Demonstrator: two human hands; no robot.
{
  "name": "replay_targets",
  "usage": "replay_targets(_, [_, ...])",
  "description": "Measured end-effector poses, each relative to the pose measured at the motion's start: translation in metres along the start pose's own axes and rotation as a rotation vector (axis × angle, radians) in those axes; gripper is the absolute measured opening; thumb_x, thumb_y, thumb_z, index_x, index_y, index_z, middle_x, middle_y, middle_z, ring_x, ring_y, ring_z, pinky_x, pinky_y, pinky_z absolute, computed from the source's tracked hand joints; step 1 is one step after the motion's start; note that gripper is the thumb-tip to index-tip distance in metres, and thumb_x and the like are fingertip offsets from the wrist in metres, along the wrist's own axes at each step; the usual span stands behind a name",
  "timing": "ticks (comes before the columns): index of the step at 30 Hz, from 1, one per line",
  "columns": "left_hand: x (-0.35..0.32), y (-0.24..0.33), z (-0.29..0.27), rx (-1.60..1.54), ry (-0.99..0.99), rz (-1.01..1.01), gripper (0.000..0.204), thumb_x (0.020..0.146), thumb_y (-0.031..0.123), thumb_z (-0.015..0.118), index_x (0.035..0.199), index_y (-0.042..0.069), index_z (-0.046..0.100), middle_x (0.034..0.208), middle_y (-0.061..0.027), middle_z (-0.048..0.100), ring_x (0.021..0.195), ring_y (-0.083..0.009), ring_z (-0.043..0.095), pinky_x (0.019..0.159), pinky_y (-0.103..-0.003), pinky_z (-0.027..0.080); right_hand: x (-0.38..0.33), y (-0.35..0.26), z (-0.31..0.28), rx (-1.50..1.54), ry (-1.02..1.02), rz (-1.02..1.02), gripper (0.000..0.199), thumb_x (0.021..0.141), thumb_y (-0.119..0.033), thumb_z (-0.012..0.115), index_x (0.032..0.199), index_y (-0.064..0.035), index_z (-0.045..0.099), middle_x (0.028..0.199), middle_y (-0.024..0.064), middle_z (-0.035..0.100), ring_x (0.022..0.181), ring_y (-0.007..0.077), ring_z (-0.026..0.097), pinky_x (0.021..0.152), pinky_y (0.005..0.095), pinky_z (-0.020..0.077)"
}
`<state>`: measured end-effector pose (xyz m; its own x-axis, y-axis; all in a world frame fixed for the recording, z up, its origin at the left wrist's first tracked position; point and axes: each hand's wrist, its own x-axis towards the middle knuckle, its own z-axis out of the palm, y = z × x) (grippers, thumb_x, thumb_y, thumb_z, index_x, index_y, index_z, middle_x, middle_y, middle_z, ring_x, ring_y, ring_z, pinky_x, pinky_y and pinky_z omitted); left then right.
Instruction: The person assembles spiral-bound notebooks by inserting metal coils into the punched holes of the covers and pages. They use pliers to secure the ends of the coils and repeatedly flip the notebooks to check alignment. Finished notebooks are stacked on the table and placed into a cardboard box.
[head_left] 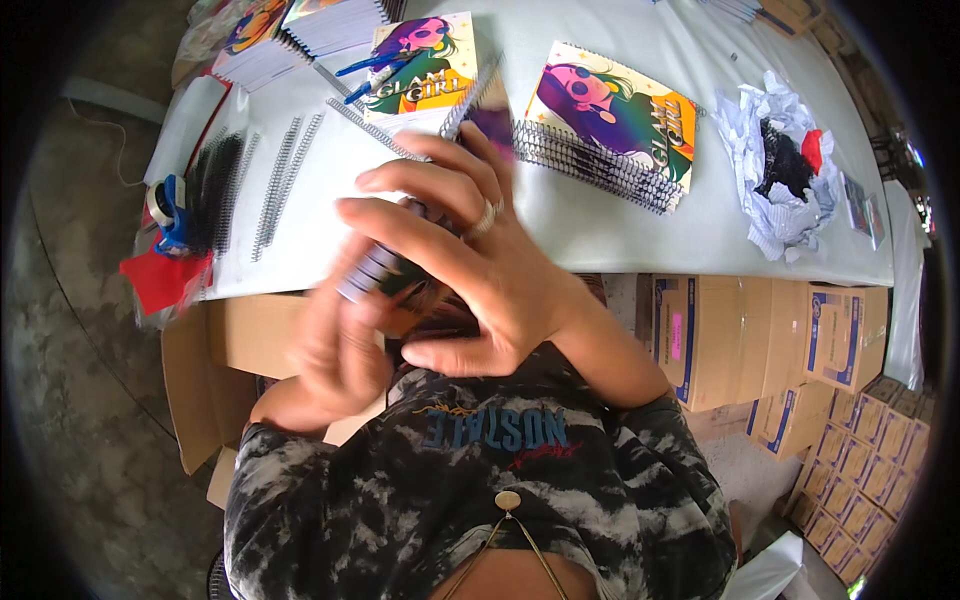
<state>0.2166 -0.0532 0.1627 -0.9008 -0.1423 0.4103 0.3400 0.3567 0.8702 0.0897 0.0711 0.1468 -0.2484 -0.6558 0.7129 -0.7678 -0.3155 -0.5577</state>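
Between my hands, above the table's near edge, is what looks like a spiral-bound notebook (378,268), tilted and mostly hidden. Dark coils and a pale banded edge show beside my fingers. My right hand (470,240), a ring on one finger, curves over it with fingers and thumb bent around its sides. Lower down, my left hand (345,345) is at the notebook's near end, its fingers smeared by motion. Just beyond lie a colourful illustrated cover (455,50), blue pens (375,68) and a loose wire coil (370,130).
A stack of spiral-bound notebooks (610,125) stands right of my hands; crumpled paper (775,165) holds black and red bits. Loose coils (285,190), a blue tape dispenser (172,215) and red cloth (165,280) lie left. Cardboard boxes (735,335) stand below the white table (560,235).
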Motion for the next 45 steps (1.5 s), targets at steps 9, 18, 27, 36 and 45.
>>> replay_targets(9, [0.020,-0.050,-0.013,-0.361,0.152,-0.529,0.018,0.085,0.009,0.060,0.100,-0.001,0.062,0.089,-0.0049,0.064,0.077,-0.0073,0.058,0.071,-0.021,0.047,-0.011,0.021,0.012,0.233,0.066,0.680,0.018,0.085,-0.017,0.057,0.087,0.0009,0.061,0.059,0.0138,0.057,0.050,0.0171,0.052,0.050,0.0292,0.0416])
replay_targets(18, [0.053,-0.058,-0.015,-0.440,-0.160,-0.432,0.014,0.079,-0.002,0.058,0.092,0.000,0.061,0.085,-0.0017,0.062,0.076,-0.0069,0.057,0.071,-0.021,0.046,-0.029,0.021,0.018,0.382,0.399,0.662,0.019,0.069,0.005,0.071,0.077,0.0005,0.055,0.073,0.0046,0.061,0.061,0.0076,0.055,0.054,0.0228,0.0445])
replay_targets(27, [0.077,-0.062,-0.006,-0.237,-0.413,-0.405,0.015,0.068,-0.009,0.056,0.075,0.004,0.054,0.077,0.0017,0.050,0.074,-0.0054,0.047,0.067,-0.022,0.040,-0.041,0.023,0.021,0.113,0.415,0.608,0.024,0.064,0.005,0.072,0.077,-0.0003,0.053,0.074,0.0050,0.056,0.063,0.0101,0.054,0.056,0.0238,0.0445])
replay_targets(36, [0.129,-0.031,0.035,-0.060,-0.013,-0.055,0.018,0.088,0.013,0.057,0.097,-0.003,0.060,0.075,-0.0042,0.060,0.069,-0.0066,0.055,0.062,-0.021,0.045,-0.077,0.045,-0.101,-0.238,1.222,0.312,0.029,0.081,-0.011,0.064,0.105,0.0036,0.054,0.100,0.0102,0.059,0.090,0.0137,0.052,0.081,0.0280,0.0412])
replay_targets(45, [0.159,-0.180,0.128,0.588,0.342,0.049,0.023,0.084,0.020,0.061,0.083,-0.001,0.052,0.069,-0.0120,0.055,0.060,-0.0224,0.053,0.056,-0.032,0.043,-0.136,0.134,-0.088,0.024,1.237,0.570,0.062,0.094,-0.044,0.035,0.123,0.0097,0.044,0.128,0.0220,0.045,0.117,0.0273,0.045,0.098,0.0329,0.0331])
